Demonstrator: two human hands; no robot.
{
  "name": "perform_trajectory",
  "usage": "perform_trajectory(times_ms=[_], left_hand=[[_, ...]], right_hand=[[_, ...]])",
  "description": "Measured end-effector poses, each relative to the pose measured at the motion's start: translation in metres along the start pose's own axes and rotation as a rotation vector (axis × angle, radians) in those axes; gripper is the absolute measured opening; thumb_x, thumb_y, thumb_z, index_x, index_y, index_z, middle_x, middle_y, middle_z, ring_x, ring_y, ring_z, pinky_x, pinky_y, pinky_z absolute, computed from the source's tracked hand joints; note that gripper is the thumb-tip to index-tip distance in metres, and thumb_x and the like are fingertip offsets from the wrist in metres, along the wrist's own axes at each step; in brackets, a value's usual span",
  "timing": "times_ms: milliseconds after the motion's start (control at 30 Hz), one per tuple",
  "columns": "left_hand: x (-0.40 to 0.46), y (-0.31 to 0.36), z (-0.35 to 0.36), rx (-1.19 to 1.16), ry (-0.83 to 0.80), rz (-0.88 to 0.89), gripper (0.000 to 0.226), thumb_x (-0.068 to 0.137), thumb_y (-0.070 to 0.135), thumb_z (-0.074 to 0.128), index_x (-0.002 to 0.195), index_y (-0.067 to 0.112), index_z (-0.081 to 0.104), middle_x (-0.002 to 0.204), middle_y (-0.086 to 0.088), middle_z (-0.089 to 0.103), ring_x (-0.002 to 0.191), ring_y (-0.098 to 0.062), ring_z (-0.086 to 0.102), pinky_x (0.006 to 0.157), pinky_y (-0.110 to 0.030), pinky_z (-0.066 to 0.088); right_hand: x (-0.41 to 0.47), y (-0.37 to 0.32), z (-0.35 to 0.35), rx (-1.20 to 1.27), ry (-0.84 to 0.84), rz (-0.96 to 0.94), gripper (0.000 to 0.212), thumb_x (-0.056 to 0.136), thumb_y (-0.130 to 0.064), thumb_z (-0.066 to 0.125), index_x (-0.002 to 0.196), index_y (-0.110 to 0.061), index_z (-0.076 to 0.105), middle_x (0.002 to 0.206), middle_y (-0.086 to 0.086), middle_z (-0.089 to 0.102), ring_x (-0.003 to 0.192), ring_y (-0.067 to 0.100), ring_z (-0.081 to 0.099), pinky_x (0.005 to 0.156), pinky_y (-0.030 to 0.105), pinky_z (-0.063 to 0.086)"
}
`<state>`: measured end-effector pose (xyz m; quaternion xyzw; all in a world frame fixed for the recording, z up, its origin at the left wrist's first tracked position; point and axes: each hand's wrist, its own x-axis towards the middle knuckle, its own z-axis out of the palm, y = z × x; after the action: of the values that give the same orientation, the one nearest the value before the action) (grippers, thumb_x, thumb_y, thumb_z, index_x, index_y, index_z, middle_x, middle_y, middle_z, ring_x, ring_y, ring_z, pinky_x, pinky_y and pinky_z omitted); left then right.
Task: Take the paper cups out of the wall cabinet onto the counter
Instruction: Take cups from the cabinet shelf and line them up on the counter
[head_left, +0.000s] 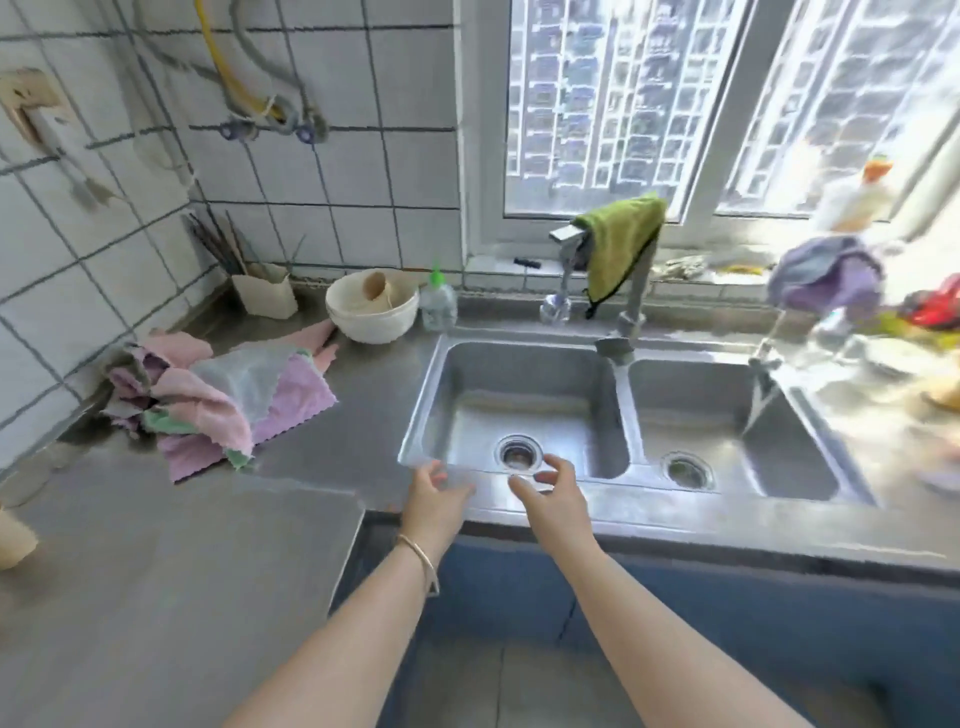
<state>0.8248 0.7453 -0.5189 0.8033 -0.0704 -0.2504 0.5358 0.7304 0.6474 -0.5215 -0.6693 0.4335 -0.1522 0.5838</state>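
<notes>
Cloths (223, 400) lie on counter (156, 571) left of sink (519, 410).

We find no text, label, brand or number that we can read anywhere here. The dish soap bottle (438, 304) by the sink and the white bottle (852, 200) at the window may carry labels, but the blur hides any lettering.

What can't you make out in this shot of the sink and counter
- Wall cabinet: outside the head view, above the top edge.
- Tan object at the left edge: cut off; could be a paper cup, can't confirm.
- Items right of the sink: washed out by window glare and blur.
- Left hand and right hand: seem empty with loose fingers, but the fingertips are smeared.
- Brown object in the white bowl: too blurred to identify.
</notes>
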Motion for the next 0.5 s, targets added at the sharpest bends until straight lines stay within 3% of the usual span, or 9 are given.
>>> perform_trajectory(times_ms=[133, 300, 500], left_hand=[[-0.047, 0.036, 0.111, 0.028, -0.251, 0.054, 0.056, 0.084, 0.024, 0.064, 0.134, 0.012, 0.042, 0.129, -0.006, 0.052, 0.113, -0.022, 0.053, 0.096, -0.034, 0.042], [-0.129, 0.080, 0.249, -0.009, -0.540, 0.115, 0.053, 0.083, 0.022, 0.067, 0.130, 0.011, 0.044, 0.118, -0.004, 0.054, 0.106, -0.020, 0.054, 0.099, -0.039, 0.045], [-0.215, 0.136, 0.380, 0.021, -0.873, 0.231, 0.057, 0.085, 0.020, 0.066, 0.136, 0.010, 0.042, 0.127, -0.012, 0.058, 0.114, -0.025, 0.056, 0.099, -0.039, 0.044]], right_hand=[[-0.013, 0.025, -0.128, 0.072, 0.184, 0.046, 0.061, 0.084, -0.034, 0.063, 0.137, -0.022, 0.036, 0.121, -0.003, 0.052, 0.103, 0.018, 0.052, 0.083, 0.032, 0.041], [-0.046, 0.058, -0.285, 0.142, 0.369, 0.076, 0.066, 0.086, -0.029, 0.062, 0.143, -0.020, 0.030, 0.130, 0.003, 0.050, 0.107, 0.016, 0.046, 0.086, 0.029, 0.035], [-0.098, 0.092, -0.434, 0.279, 0.621, 0.104, 0.065, 0.088, -0.027, 0.060, 0.143, -0.017, 0.027, 0.132, 0.008, 0.050, 0.108, 0.018, 0.046, 0.087, 0.030, 0.034]])
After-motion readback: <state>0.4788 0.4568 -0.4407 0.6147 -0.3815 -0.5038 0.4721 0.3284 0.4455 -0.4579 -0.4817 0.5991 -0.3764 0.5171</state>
